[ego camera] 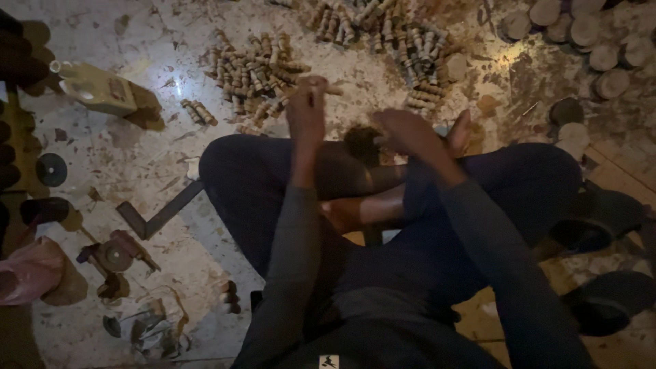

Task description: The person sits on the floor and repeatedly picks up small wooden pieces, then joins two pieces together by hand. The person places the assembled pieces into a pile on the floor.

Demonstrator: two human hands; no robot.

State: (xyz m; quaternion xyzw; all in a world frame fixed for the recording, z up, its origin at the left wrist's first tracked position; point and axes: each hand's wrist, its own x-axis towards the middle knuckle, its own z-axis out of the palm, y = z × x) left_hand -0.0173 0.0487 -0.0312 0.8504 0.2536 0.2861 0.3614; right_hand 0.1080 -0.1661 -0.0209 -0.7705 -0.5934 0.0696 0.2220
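I sit cross-legged on a dusty floor in dark trousers. My left hand is raised over my knee and shut on a small turned wooden piece whose tip pokes out to the right. My right hand hovers over a dark lump resting on my leg, fingers curled; whether it grips anything is unclear. Beyond my hands lie piles of similar turned wooden pieces.
A second pile of wooden pieces lies at the far centre. Round wooden discs are stacked at the top right. A yellowish tool, a hammer-like tool and small metal parts lie at the left. Dark sandals sit at right.
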